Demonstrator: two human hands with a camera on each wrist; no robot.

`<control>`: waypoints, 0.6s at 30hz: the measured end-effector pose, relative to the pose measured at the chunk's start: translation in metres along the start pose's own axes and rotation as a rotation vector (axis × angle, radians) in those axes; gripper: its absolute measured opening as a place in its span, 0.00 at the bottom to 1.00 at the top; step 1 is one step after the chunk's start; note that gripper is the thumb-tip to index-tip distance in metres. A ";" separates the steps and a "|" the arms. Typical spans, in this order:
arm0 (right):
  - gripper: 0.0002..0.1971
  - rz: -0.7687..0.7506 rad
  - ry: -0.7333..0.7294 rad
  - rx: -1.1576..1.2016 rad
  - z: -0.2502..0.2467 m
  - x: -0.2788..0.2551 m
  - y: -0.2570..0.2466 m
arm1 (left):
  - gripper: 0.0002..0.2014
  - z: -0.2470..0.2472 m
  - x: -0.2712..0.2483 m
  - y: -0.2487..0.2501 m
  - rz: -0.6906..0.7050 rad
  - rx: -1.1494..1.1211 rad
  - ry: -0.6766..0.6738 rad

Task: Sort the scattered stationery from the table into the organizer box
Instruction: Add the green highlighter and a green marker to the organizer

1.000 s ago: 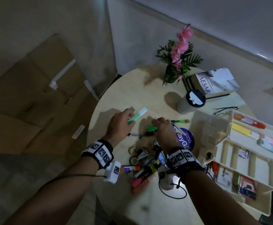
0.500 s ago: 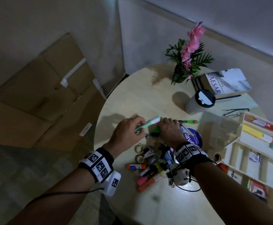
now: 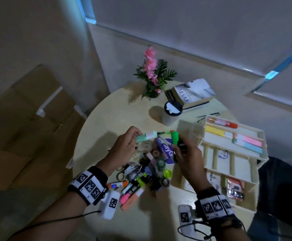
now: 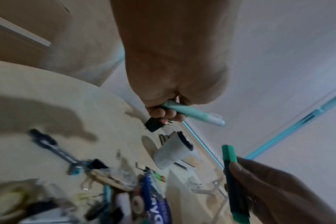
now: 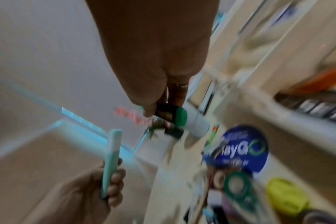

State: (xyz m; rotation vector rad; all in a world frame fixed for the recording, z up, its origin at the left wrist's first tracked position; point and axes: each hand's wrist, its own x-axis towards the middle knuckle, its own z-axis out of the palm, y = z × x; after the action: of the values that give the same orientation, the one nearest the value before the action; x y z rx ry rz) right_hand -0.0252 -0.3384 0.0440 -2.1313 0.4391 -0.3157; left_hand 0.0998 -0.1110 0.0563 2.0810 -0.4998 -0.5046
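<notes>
My left hand (image 3: 124, 146) grips a mint-green highlighter (image 3: 146, 136) with a pale cap, raised above the table; the same highlighter (image 4: 194, 112) (image 5: 111, 160) shows in both wrist views. My right hand (image 3: 188, 155) holds a black marker with a green cap (image 3: 175, 137) (image 4: 233, 178) (image 5: 171, 113), also lifted. Below both hands lies a heap of scattered stationery (image 3: 141, 173): tape rolls, clips, glue stick, pink and orange highlighters. The cream organizer box (image 3: 252, 131) stands at the right, with markers and highlighters in its top tray.
A round blue sticker pad (image 3: 167, 152) lies under my hands. A lidded cup (image 3: 171, 113), a book (image 3: 193, 93) and a potted pink flower (image 3: 153, 77) stand at the table's far side. Cardboard boxes (image 3: 28, 119) lie on the floor left.
Both hands have lifted off the table. The right hand has picked up the green-capped marker that lay on the table, and the left still holds the mint highlighter.
</notes>
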 end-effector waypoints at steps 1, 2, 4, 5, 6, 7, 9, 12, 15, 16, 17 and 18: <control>0.14 0.067 0.038 0.075 -0.022 -0.008 0.003 | 0.09 0.008 0.001 0.016 0.008 -0.019 -0.020; 0.13 0.139 0.083 0.130 -0.041 -0.016 0.008 | 0.09 0.017 0.002 0.030 0.028 -0.032 -0.046; 0.13 0.246 0.196 0.150 -0.079 -0.033 0.024 | 0.06 0.038 0.004 0.060 0.083 -0.053 -0.122; 0.12 0.281 0.243 0.154 -0.096 -0.041 0.034 | 0.05 0.048 0.005 0.074 0.105 -0.065 -0.154; 0.10 0.312 0.278 0.162 -0.112 -0.049 0.046 | 0.04 0.060 0.007 0.086 0.125 -0.071 -0.175; 0.08 0.340 0.301 0.162 -0.127 -0.057 0.060 | 0.03 0.071 0.008 0.098 0.149 -0.068 -0.188; 0.07 0.376 0.323 0.105 -0.150 -0.069 0.087 | 0.01 0.095 0.011 0.120 0.234 -0.022 -0.202; 0.06 0.444 0.331 0.083 -0.174 -0.077 0.121 | 0.07 0.127 0.020 0.136 0.370 0.237 -0.191; 0.07 0.482 0.308 0.066 -0.181 -0.073 0.143 | 0.12 0.150 0.032 0.143 0.461 0.459 -0.159; 0.06 0.491 0.302 0.053 -0.182 -0.071 0.148 | 0.13 0.157 0.037 0.146 0.475 0.521 -0.146; 0.05 0.501 0.300 0.047 -0.182 -0.068 0.152 | 0.14 0.163 0.041 0.150 0.477 0.573 -0.140; 0.04 0.511 0.295 0.035 -0.182 -0.066 0.155 | 0.14 0.168 0.046 0.153 0.477 0.621 -0.138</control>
State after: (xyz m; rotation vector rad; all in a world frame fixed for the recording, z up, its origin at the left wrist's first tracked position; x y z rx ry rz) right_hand -0.1837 -0.5264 0.0126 -1.8620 1.1130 -0.3368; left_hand 0.0260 -0.3274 0.0941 2.3902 -1.3293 -0.2195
